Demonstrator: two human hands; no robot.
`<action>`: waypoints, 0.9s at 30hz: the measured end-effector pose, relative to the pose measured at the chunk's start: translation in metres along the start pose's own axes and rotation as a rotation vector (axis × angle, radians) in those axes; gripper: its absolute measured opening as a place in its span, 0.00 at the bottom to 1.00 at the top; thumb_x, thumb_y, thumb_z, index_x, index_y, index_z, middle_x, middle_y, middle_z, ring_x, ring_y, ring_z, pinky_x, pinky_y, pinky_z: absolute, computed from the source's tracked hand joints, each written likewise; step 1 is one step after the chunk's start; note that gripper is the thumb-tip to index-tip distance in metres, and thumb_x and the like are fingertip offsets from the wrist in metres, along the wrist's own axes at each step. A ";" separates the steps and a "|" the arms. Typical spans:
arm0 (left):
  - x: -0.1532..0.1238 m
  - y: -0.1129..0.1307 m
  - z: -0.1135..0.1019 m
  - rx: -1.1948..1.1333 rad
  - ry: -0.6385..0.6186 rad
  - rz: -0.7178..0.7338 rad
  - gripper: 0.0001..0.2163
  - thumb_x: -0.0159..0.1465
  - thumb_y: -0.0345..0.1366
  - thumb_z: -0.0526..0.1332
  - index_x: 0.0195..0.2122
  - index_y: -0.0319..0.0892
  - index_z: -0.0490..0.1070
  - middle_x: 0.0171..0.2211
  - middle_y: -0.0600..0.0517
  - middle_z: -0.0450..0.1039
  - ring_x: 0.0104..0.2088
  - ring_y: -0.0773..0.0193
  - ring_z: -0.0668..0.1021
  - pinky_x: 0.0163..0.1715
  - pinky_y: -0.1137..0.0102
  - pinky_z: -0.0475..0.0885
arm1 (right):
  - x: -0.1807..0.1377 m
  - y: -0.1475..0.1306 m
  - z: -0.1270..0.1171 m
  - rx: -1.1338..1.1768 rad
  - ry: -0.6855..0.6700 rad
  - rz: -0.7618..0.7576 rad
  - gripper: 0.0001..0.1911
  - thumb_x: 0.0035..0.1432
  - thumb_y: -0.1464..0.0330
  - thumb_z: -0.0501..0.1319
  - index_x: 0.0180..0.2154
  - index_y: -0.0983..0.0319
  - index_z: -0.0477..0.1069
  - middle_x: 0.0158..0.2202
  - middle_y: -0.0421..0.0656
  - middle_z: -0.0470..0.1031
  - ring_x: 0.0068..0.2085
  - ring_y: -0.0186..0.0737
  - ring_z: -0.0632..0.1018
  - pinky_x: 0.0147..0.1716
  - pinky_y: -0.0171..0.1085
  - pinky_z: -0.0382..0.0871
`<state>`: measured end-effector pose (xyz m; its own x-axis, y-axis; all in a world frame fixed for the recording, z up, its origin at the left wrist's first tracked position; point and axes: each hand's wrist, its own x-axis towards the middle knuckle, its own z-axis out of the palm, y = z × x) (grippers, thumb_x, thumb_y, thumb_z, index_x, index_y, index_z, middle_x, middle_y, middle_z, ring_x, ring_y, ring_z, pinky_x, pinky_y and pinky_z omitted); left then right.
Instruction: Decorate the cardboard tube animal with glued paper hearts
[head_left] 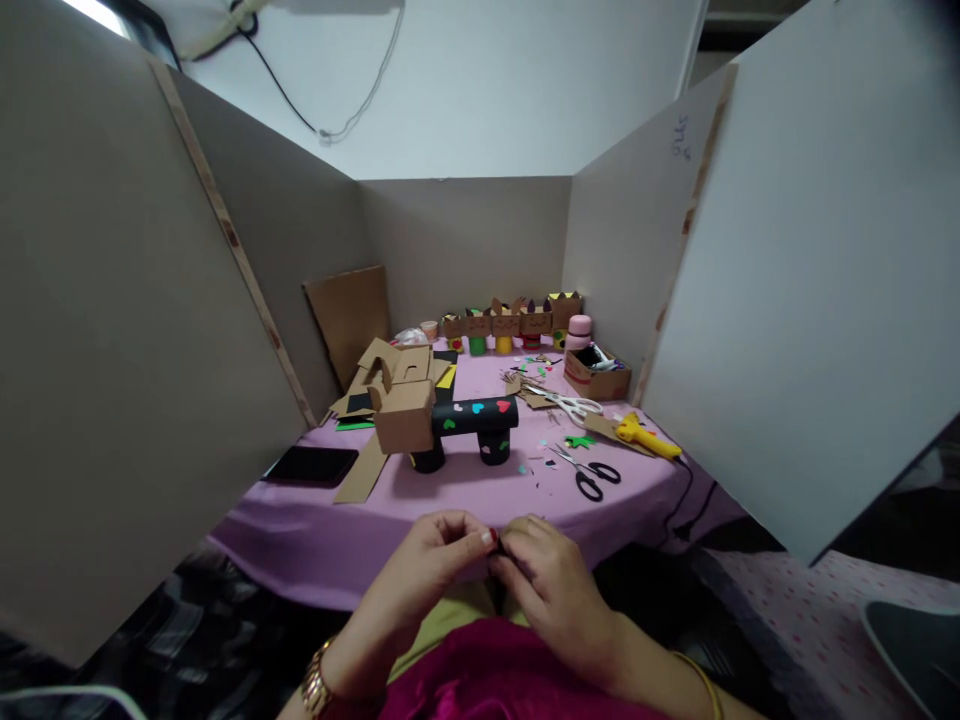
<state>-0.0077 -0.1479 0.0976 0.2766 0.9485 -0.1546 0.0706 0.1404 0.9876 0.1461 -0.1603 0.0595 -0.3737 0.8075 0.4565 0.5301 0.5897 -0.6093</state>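
My left hand (pixel 448 548) and my right hand (pixel 553 585) meet in front of the table edge, above my lap. Thumbs and fingertips are pinched close together. Something small and dark may be between them, but it is too hidden to name. Beyond them on the table stands a cardboard animal figure (pixel 403 417) with a box-shaped head. Its black tube body (pixel 474 414) has coloured paper hearts and rests on short black tube legs. To the right of the figure lie black-handled scissors (pixel 589 475), apart from both hands.
A phone-like black slab (pixel 313 466) lies at the left on the purple cloth (pixel 420 495). At the right are a yellow glue gun (pixel 646 437), white scissors (pixel 574 405) and a cardboard box (pixel 596 378). Several small animal figures (pixel 504 325) line the back. Tall panels enclose the sides.
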 end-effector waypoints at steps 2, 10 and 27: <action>0.001 -0.003 -0.001 0.002 0.019 0.012 0.14 0.46 0.45 0.67 0.20 0.39 0.68 0.17 0.59 0.62 0.20 0.72 0.60 0.22 0.75 0.55 | -0.003 0.003 0.002 0.008 -0.004 -0.005 0.13 0.62 0.70 0.50 0.27 0.62 0.67 0.28 0.45 0.72 0.32 0.42 0.70 0.32 0.39 0.61; 0.006 -0.014 -0.001 0.103 -0.014 0.156 0.13 0.52 0.45 0.63 0.23 0.39 0.67 0.21 0.56 0.67 0.24 0.67 0.68 0.27 0.72 0.62 | -0.009 0.004 0.009 0.618 -0.157 0.209 0.19 0.63 0.60 0.50 0.23 0.61 0.63 0.21 0.37 0.65 0.24 0.33 0.67 0.25 0.32 0.58; 0.004 -0.002 -0.012 -0.048 0.001 0.091 0.13 0.51 0.45 0.65 0.24 0.40 0.67 0.22 0.57 0.62 0.26 0.68 0.63 0.27 0.74 0.59 | -0.009 0.024 0.013 1.089 0.042 0.578 0.19 0.42 0.56 0.69 0.30 0.64 0.74 0.24 0.38 0.73 0.22 0.29 0.66 0.22 0.30 0.55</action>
<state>-0.0186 -0.1411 0.0956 0.2789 0.9582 -0.0640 -0.0005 0.0668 0.9978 0.1526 -0.1531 0.0325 -0.2601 0.9642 -0.0512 -0.3089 -0.1333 -0.9417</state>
